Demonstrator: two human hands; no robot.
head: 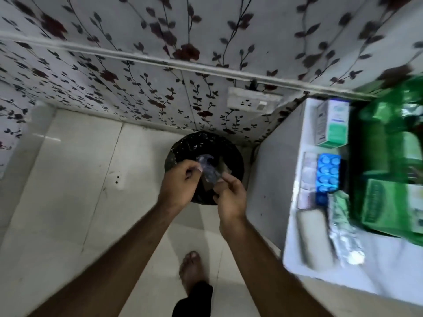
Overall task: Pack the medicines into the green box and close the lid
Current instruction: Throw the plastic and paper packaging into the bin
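Both my hands are over a black-lined bin [231, 152] on the floor. My left hand [180, 184] and my right hand [229, 197] pinch a small clear plastic wrapper [209, 171] between them. At the right edge a white table [320, 271] carries the green box [389, 165], open with green cartons inside. Beside it lie a white-and-green medicine carton [333, 123], a blue blister strip [327, 176], a silver foil strip [343, 229] and a white roll [313, 239].
A floral-papered wall with a white socket plate [251, 101] stands behind the bin. The floor is pale tile. My bare foot [190, 268] is on the floor below my arms. The view is motion-blurred at the right.
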